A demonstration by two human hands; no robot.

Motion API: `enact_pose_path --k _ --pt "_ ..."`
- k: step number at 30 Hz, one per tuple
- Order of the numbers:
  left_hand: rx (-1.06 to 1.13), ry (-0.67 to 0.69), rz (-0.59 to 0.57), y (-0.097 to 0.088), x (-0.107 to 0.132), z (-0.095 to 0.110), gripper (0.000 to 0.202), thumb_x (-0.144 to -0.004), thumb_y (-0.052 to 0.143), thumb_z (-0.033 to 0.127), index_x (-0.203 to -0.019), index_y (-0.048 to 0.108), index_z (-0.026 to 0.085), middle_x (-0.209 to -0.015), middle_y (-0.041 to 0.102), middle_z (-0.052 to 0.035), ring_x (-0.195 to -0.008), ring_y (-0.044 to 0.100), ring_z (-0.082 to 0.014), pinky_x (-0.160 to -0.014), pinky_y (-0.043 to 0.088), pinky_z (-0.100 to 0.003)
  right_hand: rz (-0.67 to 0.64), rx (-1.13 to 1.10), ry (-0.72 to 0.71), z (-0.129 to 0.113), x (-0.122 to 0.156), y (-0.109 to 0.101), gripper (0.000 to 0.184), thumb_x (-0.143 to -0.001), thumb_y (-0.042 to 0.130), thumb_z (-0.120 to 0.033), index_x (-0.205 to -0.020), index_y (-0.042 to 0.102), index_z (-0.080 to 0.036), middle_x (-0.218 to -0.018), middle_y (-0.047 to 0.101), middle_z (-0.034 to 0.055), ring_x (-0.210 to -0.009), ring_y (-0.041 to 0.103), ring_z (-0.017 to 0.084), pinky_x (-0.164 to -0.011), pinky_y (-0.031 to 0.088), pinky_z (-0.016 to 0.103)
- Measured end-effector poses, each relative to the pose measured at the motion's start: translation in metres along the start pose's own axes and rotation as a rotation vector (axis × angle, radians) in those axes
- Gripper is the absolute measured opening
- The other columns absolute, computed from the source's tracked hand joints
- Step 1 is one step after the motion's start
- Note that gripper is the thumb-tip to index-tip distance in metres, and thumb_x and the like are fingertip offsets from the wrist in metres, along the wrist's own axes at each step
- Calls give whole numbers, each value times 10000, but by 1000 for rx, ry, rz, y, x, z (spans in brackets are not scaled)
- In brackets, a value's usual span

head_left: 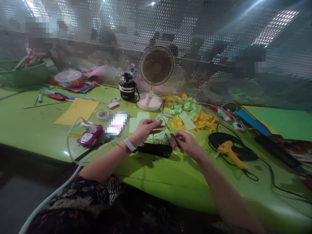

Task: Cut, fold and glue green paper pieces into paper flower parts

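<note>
My left hand (148, 128), wearing a white wristband, pinches a small pale green piece of paper (160, 119) between thumb and fingers. In my right hand (186, 143) is a pair of scissors (175, 139) with dark handles, its thin blades pointing up and left at the paper. Whether the blades touch the paper I cannot tell. Just below both hands, cut pale green paper pieces (158, 137) lie in a small heap. A long black object (156, 150) lies in front of them on the green table (146, 170).
Behind my hands stand a fan (157, 65) and a black bottle (127, 89). Yellow and green paper flowers (202, 118) are piled to the right, near a yellow glue gun (232, 154) with its cord. Leftward are a phone (117, 124), a purple power socket (90, 136) and yellow paper (76, 111).
</note>
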State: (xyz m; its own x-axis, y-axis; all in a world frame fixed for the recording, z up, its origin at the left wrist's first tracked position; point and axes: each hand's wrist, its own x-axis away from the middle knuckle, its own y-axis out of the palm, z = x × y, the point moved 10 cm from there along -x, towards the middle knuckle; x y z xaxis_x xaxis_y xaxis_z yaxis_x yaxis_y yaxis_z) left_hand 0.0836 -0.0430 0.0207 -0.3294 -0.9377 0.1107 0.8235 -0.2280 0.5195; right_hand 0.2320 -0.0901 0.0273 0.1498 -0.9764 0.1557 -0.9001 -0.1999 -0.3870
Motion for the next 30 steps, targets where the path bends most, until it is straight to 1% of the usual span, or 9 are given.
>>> enact_pose_path --k 3,6,9,14,17,20,24,27,30 --pt "-25 -12 -34 3 0 -2 379 -656 869 343 -704 565 120 -777 713 -66 -890 734 -235 -818 558 -348 17 0 -7 -1 0 -2 548 -612 762 -676 -739 512 -206 -569 592 -28 -458 437 85 -417 328 216" --pt "-30 -16 -42 4 0 -2 374 -666 864 340 -706 566 118 -812 722 -75 -879 734 -221 -825 560 -343 30 3 -12 -2 0 -3 563 -597 756 -696 -730 510 -208 -563 580 -30 -464 438 91 -413 324 221" --pt "-24 -16 -29 1 -1 -3 354 -678 858 335 -723 586 114 -816 721 -75 -854 729 -201 -818 564 -330 39 14 -28 -4 0 -3 567 -594 752 -704 -711 500 -210 -556 582 -28 -453 425 86 -405 301 221" --pt "-22 6 34 -8 -5 -2 317 -702 844 332 -805 650 103 -794 709 -56 -778 706 -161 -809 569 -322 39 30 -25 -3 0 -2 565 -604 743 -709 -700 487 -214 -537 596 -23 -417 386 77 -388 276 223" --pt "-30 12 31 -9 -6 -2 312 -705 841 336 -799 656 102 -796 706 -54 -763 694 -151 -803 573 -326 26 19 -3 0 0 0 561 -610 741 -706 -713 486 -217 -540 613 -18 -398 371 75 -381 280 226" --pt "-59 6 6 -6 -5 -3 305 -703 842 328 -775 659 94 -780 695 -50 -730 678 -136 -782 578 -324 8 8 -1 -1 0 0 539 -626 745 -683 -728 504 -213 -562 625 -15 -413 406 82 -399 303 227" --pt "-68 8 -10 -4 -6 -4 304 -702 843 318 -772 663 83 -745 675 -39 -694 665 -122 -768 581 -320 29 22 -26 -4 1 -3 522 -633 747 -671 -711 510 -212 -562 608 -18 -453 462 101 -422 310 230" --pt "-65 -7 7 -5 -7 -5 306 -709 839 317 -790 656 86 -753 673 -40 -703 682 -131 -748 579 -300 39 39 -39 -5 1 -4 520 -641 741 -675 -697 503 -216 -552 603 -16 -462 483 113 -423 304 233" --pt "-62 2 48 -8 -7 -4 312 -718 831 336 -796 647 97 -748 669 -31 -680 680 -125 -711 579 -282 40 37 -57 -7 1 -4 524 -635 752 -670 -684 501 -212 -548 604 -12 -494 521 125 -450 344 235"
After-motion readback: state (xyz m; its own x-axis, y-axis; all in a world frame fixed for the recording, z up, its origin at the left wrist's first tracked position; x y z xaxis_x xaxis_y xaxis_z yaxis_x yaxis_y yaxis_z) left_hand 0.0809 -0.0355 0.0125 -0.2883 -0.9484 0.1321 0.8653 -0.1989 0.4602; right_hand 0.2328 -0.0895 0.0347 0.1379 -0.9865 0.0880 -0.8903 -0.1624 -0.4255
